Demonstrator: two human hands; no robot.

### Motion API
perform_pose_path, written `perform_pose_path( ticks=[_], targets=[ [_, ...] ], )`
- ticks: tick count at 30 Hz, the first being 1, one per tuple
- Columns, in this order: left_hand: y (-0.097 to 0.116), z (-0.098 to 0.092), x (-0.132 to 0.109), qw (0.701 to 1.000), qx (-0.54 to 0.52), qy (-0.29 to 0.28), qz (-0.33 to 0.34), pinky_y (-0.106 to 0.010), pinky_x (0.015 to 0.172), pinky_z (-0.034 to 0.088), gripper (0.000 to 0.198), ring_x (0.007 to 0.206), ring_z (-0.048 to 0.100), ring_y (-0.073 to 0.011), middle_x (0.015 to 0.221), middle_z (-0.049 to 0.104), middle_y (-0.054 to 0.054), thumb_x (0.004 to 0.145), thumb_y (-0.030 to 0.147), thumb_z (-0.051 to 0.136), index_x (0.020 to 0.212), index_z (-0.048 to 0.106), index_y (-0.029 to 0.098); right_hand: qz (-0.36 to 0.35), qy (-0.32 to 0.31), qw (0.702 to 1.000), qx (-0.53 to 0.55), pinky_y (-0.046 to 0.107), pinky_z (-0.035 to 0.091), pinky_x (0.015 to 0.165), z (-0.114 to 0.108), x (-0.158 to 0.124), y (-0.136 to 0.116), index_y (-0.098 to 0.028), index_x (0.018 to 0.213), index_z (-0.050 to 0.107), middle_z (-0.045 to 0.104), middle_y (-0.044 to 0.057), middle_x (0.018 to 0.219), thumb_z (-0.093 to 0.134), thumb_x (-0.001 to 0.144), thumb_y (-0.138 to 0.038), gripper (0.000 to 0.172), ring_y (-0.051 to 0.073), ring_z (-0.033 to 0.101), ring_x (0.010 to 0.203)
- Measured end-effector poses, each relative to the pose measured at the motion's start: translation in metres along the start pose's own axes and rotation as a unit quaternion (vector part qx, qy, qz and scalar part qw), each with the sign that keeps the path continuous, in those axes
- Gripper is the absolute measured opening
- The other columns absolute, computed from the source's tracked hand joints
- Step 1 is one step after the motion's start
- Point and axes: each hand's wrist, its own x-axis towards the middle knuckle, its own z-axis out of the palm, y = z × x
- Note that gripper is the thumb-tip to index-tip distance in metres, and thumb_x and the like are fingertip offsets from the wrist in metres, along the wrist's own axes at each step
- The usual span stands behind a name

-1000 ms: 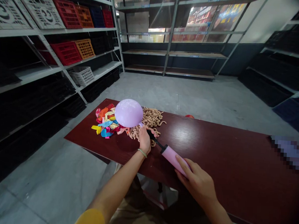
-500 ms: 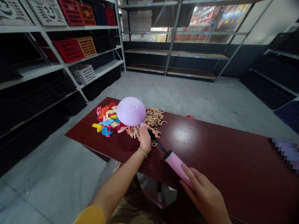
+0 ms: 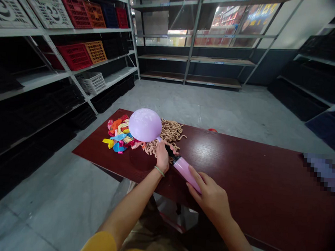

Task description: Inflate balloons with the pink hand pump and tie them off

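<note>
Evidently, the swollen lilac balloon (image 3: pixel 145 125) is the centre of the work: it sits over the left part of the desk (image 3: pixel 232 171), its neck pointing right and near, into the left hand (image 3: pixel 162 158). Whether its underside touches anything is hidden. The fingers of that hand are closed around the neck and the black end of the pink pump (image 3: pixel 186 171); exactly how the neck fits on the nozzle cannot be seen. The right hand (image 3: pixel 212 195) has its fingers wrapped around the pink barrel, which lies close up to the left hand, so the stroke looks nearly all the way in.

To pump well, I would pinch the neck snugly, hold the left hand as a fixed anchor, and slide the barrel straight along its own line, since a sideways tilt could work the neck loose. Even strokes seem wiser than hard ones, with an eye on how taut the skin gets.

Keep the balloon, too, from rubbing on what lies around it: a heap of limp coloured balloons (image 3: pixel 120 137) to its left and a pile of tan curled strands (image 3: pixel 173 130) to its right.
</note>
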Motion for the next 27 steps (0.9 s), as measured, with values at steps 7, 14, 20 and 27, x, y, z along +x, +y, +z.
perform_pose_path(
  ticks=[7, 14, 20, 27],
  targets=[
    [0.000, 0.003, -0.004, 1.000, 0.011, 0.001, 0.005, -0.023, 0.048, 0.046, 0.019, 0.038, 0.047, -0.0103, 0.051, 0.049, 0.005, 0.090, 0.034, 0.045, 0.077, 0.042, 0.021, -0.010, 0.015, 0.999, 0.041, 0.027, 0.050, 0.073, 0.006, -0.007, -0.004, -0.022, 0.143, 0.047, 0.068, 0.007, 0.109, 0.054, 0.096, -0.037, 0.050, 0.018, 0.066, 0.089],
    [-0.003, 0.005, -0.007, 1.000, 0.013, 0.003, 0.004, -0.025, 0.046, 0.049, 0.021, 0.039, 0.049, -0.0115, 0.051, 0.051, 0.004, 0.089, 0.037, 0.046, 0.075, 0.043, 0.021, -0.028, 0.001, 0.999, 0.045, 0.029, 0.049, 0.085, -0.018, -0.057, 0.028, -0.025, 0.147, 0.041, 0.066, 0.007, 0.118, 0.057, 0.095, -0.032, 0.054, 0.019, 0.064, 0.099],
    [-0.001, 0.006, -0.007, 1.000, 0.014, -0.006, 0.017, -0.024, 0.047, 0.048, 0.020, 0.039, 0.048, -0.0105, 0.051, 0.051, 0.005, 0.089, 0.035, 0.046, 0.076, 0.042, 0.021, -0.018, 0.019, 0.999, 0.026, 0.028, 0.049, 0.079, -0.022, -0.064, 0.029, -0.025, 0.142, 0.048, 0.068, 0.007, 0.113, 0.058, 0.094, -0.032, 0.050, 0.018, 0.066, 0.093],
    [-0.004, 0.003, -0.007, 0.999, 0.044, -0.025, 0.015, -0.025, 0.050, 0.049, 0.020, 0.040, 0.050, -0.0112, 0.051, 0.053, 0.004, 0.091, 0.034, 0.043, 0.076, 0.043, 0.021, 0.020, 0.031, 0.999, 0.026, 0.024, 0.048, 0.066, 0.005, -0.014, -0.006, -0.021, 0.141, 0.050, 0.070, 0.006, 0.102, 0.055, 0.095, -0.036, 0.049, 0.016, 0.067, 0.082]
  ],
)
